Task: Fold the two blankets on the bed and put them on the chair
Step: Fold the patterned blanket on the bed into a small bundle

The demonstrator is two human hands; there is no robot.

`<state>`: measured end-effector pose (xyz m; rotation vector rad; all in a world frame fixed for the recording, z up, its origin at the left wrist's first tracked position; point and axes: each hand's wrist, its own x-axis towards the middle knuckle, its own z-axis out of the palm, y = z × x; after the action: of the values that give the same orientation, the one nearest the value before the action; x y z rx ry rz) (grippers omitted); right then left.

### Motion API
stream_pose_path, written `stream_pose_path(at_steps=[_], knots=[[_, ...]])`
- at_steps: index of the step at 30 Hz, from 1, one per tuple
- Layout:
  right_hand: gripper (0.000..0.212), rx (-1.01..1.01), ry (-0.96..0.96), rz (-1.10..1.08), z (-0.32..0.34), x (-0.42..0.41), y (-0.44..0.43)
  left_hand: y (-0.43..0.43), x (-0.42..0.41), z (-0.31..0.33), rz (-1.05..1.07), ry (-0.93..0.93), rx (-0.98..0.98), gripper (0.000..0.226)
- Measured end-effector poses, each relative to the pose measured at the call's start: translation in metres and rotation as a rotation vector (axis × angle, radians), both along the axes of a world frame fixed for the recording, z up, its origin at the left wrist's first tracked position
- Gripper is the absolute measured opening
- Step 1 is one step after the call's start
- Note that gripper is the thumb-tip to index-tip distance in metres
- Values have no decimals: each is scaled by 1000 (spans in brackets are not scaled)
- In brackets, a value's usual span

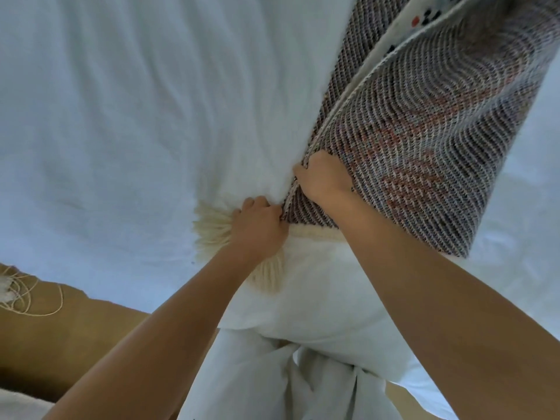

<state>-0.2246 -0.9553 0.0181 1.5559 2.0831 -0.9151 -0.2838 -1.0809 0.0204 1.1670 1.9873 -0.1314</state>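
two blankets lie side by side on the bed (91,116): a white fringed blanket (266,147) and a striped knit blanket (424,131). curled fingers of the left hand (260,225) grip the white one's edge; the right hand (324,177) clutches the knit edge.

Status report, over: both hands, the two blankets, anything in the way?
Left hand grips white fringed blanket. Right hand grips woven blanket edge. Both blankets on bed; no chair in view, nothing blocking.
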Motion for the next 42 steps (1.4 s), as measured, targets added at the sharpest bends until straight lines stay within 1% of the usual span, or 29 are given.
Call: stream_pose_path(at_steps=[2,4,5,7,8,10,13,16,18,20,23,24,26,27,29,30,31,33,34,35,37,39,42], knots=[[41,-27,9,23,-2,1,-2,8,-4,-6,-5,-43,-89,32],[40,-69,37,35,-4,2,-4,18,-8,-10,22,-96,-146,28],[39,-81,60,28,-5,4,-5,23,-10,-11,55,-142,-179,27],[40,-83,115,-9,-5,8,-3,34,-15,-8,146,-272,-237,32],[40,-77,152,-34,-4,11,-1,41,-17,-5,178,-319,-238,32],[36,-44,244,-107,-1,16,7,62,-22,3,221,-322,-142,31],[22,46,348,-206,9,20,38,113,-28,8,304,-239,112,22],[14,122,379,-270,17,24,86,176,-27,11,266,-253,283,17],[11,154,379,-299,20,28,121,217,-24,8,259,-253,378,22],[12,191,374,-298,20,32,155,259,-23,3,263,-272,440,29],[11,245,356,-281,19,37,203,322,-21,-10,259,-295,430,41],[12,267,345,-267,17,38,217,342,-20,-13,262,-321,426,40],[28,303,330,-242,15,40,240,376,-15,-14,261,-421,444,26],[35,327,330,-231,14,41,248,388,-11,-10,250,-458,472,22],[39,391,346,-210,12,41,258,399,-9,-6,278,-475,564,15],[39,433,350,-202,10,40,260,397,-14,-8,352,-477,597,15],[40,474,351,-203,8,39,261,390,-22,-13,471,-489,607,15],[45,504,348,-196,2,34,262,371,-44,-28,782,-535,567,9],[48,499,334,-169,-2,30,262,362,-54,-35,883,-539,527,7],[51,488,305,-127,-6,26,263,358,-61,-40,895,-516,492,8],[58,454,235,-63,-15,22,263,362,-66,-43,778,-496,454,20],[61,435,190,-43,-23,22,263,373,-67,-39,659,-489,463,33],[63,453,164,-54,-32,24,265,388,-71,-36,570,-445,501,39]])
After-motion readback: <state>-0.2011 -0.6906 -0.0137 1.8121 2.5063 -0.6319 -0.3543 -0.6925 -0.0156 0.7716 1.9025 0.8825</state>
